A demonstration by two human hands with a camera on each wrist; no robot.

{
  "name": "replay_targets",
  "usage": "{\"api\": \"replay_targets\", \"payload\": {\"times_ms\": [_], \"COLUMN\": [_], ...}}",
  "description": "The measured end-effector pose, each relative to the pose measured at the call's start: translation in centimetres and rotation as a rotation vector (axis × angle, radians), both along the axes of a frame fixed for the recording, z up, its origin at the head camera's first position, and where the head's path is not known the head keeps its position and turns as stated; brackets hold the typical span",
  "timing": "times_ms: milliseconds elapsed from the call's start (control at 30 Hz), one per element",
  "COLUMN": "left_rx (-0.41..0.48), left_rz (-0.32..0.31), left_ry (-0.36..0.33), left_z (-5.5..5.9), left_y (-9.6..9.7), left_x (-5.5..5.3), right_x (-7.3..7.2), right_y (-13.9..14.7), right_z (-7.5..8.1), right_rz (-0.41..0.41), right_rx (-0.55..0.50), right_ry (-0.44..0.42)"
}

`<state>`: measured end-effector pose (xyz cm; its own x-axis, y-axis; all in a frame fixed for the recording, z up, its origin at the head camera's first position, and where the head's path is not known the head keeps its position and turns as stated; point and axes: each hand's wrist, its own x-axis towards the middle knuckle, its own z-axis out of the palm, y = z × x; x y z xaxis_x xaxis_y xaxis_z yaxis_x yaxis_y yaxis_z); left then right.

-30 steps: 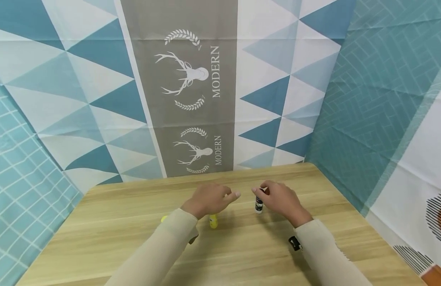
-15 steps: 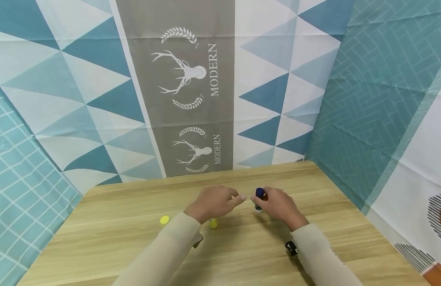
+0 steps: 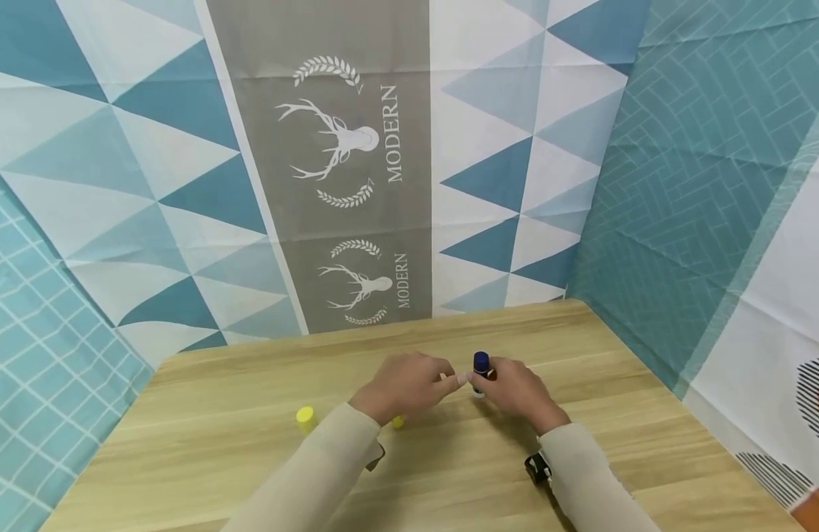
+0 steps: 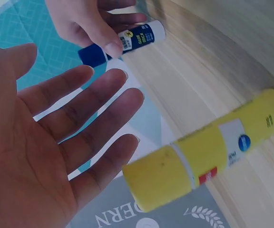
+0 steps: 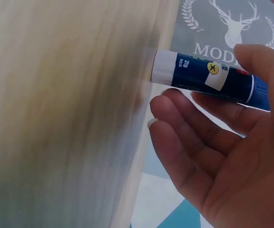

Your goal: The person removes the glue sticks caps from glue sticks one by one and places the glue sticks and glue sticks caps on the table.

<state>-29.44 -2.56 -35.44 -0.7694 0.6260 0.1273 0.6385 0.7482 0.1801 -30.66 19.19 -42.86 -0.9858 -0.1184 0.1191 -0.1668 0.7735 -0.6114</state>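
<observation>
A dark blue glue stick (image 3: pixel 481 362) with a white base stands upright on the table. My right hand (image 3: pixel 515 388) pinches its body between thumb and fingers; in the right wrist view the thumb lies along one side of the glue stick (image 5: pixel 213 76), below the blue cap. Just left of it hovers my left hand (image 3: pixel 412 388), its thumb tip overlapping the right thumb in the head view. Seen from the left wrist, the left hand's fingers (image 4: pixel 99 104) are loosely extended and hold nothing. A capped yellow glue stick (image 4: pixel 208 147) stands close by, mostly hidden behind the left arm in the head view.
Another yellow cylinder (image 3: pixel 306 419) stands on the wooden table (image 3: pixel 210 443) to the left of my left forearm. Patterned cloth (image 3: pixel 356 185) hangs behind the table's far edge and along both sides. A black wrist mount (image 3: pixel 537 468) sits under the right sleeve.
My right hand has come down from the top of the dark blue glue stick to its body, so the cap now shows. My left hand has moved right, towards it.
</observation>
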Motion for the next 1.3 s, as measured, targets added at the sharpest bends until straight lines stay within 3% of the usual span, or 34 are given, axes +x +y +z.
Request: {"api": "replay_targets", "payload": {"times_ms": [200,400,533,733,933,1300], "left_rx": [0.024,0.082,0.071,0.118,0.110,0.089], "left_rz": [-0.049,-0.080,-0.061,0.026,0.106,0.031], "left_ry": [0.020,0.069,0.098,0.233,0.211,0.394], "left_z": [-0.8,-0.3,0.0,-0.1,0.3,0.3], "left_y": [1.7,3.2,3.6,3.8,3.2,3.0], "left_x": [0.4,0.1,-0.1,-0.3,-0.7,-1.3], "right_x": [0.6,0.6,0.4,0.6,0.7,1.4], "right_y": [1.0,2.1,2.1,1.1,-0.5,-1.2], "right_z": [-0.8,-0.1,0.6,1.6,1.7,3.8], "right_rz": [0.029,0.050,0.071,0.088,0.133,0.168], "right_rx": [-0.025,-0.024,-0.014,0.021,-0.002,0.059], "right_ry": [-0.042,0.013,0.059,0.136,0.217,0.304]}}
